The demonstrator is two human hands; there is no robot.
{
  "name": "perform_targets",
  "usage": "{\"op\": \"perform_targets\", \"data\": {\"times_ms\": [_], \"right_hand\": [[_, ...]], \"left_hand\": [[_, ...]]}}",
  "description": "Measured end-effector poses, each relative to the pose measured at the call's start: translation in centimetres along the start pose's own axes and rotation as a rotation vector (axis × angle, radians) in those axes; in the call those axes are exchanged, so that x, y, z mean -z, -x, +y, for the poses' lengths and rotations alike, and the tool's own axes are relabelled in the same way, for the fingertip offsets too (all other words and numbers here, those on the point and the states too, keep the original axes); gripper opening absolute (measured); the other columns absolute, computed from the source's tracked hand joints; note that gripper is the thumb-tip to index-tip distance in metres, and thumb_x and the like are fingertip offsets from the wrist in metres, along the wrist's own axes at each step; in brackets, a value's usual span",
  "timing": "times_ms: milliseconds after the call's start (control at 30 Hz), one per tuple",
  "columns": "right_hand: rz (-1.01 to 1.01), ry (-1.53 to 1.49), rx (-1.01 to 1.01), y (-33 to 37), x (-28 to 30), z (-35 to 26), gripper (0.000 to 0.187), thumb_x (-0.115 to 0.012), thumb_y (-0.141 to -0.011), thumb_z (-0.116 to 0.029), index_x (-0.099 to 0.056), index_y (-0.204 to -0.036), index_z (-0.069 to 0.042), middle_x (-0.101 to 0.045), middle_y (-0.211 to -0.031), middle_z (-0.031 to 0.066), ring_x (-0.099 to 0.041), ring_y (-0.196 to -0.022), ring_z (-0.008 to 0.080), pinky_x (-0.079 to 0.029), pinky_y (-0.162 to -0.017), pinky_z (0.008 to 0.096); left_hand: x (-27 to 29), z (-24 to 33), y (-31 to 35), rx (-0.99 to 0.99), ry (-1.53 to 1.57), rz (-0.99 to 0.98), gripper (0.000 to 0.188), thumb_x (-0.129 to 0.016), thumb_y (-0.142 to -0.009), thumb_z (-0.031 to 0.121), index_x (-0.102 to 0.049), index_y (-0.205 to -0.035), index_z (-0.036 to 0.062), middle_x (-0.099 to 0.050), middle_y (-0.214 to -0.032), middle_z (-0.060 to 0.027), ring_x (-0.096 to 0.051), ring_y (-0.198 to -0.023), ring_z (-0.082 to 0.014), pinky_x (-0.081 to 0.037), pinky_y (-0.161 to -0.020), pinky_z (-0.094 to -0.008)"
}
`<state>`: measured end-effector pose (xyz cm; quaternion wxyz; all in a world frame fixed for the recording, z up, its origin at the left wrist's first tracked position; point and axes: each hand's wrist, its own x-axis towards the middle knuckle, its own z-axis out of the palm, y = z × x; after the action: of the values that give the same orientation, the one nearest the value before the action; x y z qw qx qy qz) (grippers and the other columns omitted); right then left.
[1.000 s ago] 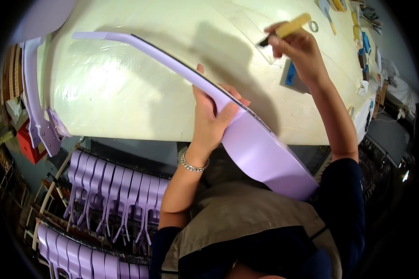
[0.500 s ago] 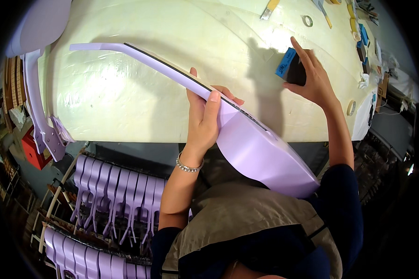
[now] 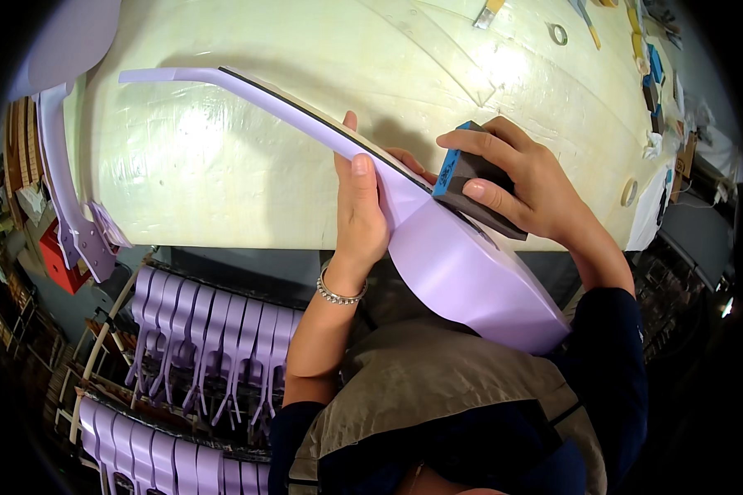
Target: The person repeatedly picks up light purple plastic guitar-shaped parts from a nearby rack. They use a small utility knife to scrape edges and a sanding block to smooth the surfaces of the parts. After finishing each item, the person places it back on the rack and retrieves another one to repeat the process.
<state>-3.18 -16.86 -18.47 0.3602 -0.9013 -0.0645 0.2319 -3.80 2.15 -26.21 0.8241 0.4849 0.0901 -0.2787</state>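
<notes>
A lilac ukulele (image 3: 462,272) rests tilted on its side against my body, its neck pointing to the far left over the table. My left hand (image 3: 362,198) is wrapped around the neck close to the body, thumb on the near side. A dark sanding block (image 3: 479,186) with a blue end is gripped in my right hand (image 3: 524,177), between thumb and fingers. The block lies against the edge of the fretboard (image 3: 322,125), where neck and body meet. My right hand and the block hide part of the ukulele's top.
The pale table (image 3: 248,198) carries a clear triangular plate (image 3: 437,41), a tape roll (image 3: 559,34) and a yellow-handled scraper (image 3: 488,14). At left hangs another lilac instrument (image 3: 62,165). Several lilac ukuleles (image 3: 210,330) hang on racks at lower left, by a red box (image 3: 62,262).
My right hand has moved left and toward me, bringing the sanding block from above the table onto the fretboard edge. My left hand keeps its hold on the neck.
</notes>
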Motion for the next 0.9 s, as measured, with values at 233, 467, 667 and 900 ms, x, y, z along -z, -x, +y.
{"op": "perform_targets", "data": {"times_ms": [233,467,667,900], "right_hand": [[0.037,0.045,-0.08,-0.1,-0.5,-0.9,0.039,-0.057,-0.085,-0.042,-0.056,-0.116,-0.017,-0.057,-0.09,0.0149,-0.062,-0.072,0.0333,-0.05,-0.063,0.0374],[0.061,0.098,-0.088,-0.4,-0.5,-1.5,0.038,-0.057,-0.085,-0.04,-0.056,-0.115,-0.018,-0.056,-0.087,0.0148,-0.061,-0.069,0.0337,-0.05,-0.061,0.0384],[0.052,0.11,-0.113,-0.4,-0.6,-1.4,0.037,-0.056,-0.085,-0.041,-0.056,-0.114,-0.019,-0.056,-0.085,0.0139,-0.06,-0.066,0.0331,-0.049,-0.059,0.0384],[0.057,0.142,-0.093,-0.9,-0.7,-1.6,0.036,-0.056,-0.086,-0.042,-0.056,-0.113,-0.018,-0.055,-0.082,0.0135,-0.059,-0.064,0.0325,-0.048,-0.057,0.0375]], "left_hand": [[0.1,-0.3,-0.2,-0.018,0.007,0.01,0.068,-0.021,-0.097,0.049,-0.001,-0.143,0.0042,-0.056,-0.091,-0.0153,-0.057,-0.082,-0.0191,-0.047,-0.075,-0.0313],[0.4,-0.5,-0.2,-0.024,-0.032,0.032,0.067,-0.02,-0.097,0.049,-0.003,-0.143,0.0035,-0.057,-0.09,-0.0134,-0.056,-0.082,-0.0173,-0.046,-0.075,-0.03],[0.1,-0.2,-0.1,-0.012,-0.03,0.045,0.068,-0.02,-0.096,0.05,-0.005,-0.144,0.0033,-0.057,-0.09,-0.012,-0.054,-0.081,-0.0151,-0.045,-0.076,-0.028],[0.8,-0.6,-0.1,-0.02,-0.048,0.022,0.067,-0.021,-0.097,0.047,-0.006,-0.143,0.0012,-0.057,-0.093,-0.011,-0.054,-0.085,-0.0152,-0.043,-0.08,-0.0282]]}}
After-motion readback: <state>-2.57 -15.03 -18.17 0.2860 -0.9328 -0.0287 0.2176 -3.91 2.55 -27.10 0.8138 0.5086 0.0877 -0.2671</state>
